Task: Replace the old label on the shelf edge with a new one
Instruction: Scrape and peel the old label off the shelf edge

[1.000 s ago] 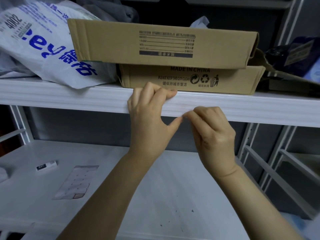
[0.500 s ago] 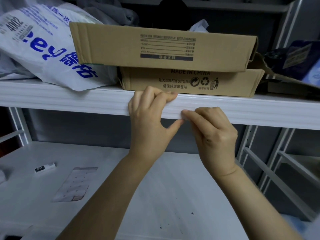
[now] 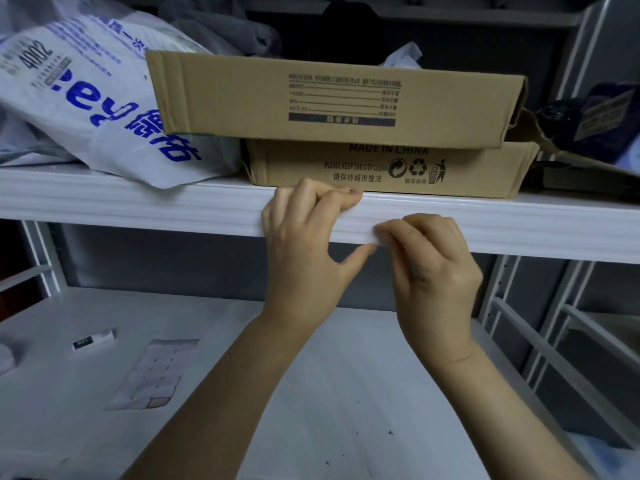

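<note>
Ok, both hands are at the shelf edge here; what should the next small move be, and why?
Probably draw the right hand gently away from the shelf edge, peeling slowly. Its fingertips seem to pinch a pale label corner on the edge's front face, though that is blurred, while the left hand grips the edge beside it.

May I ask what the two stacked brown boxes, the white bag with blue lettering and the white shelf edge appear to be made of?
The two stacked brown boxes look like matte corrugated cardboard, with fold creases and printed ink. The white bag with blue lettering seems thin plastic film: glossy and wrinkled. The white shelf edge is probably painted metal, smooth and ribbed.
</note>
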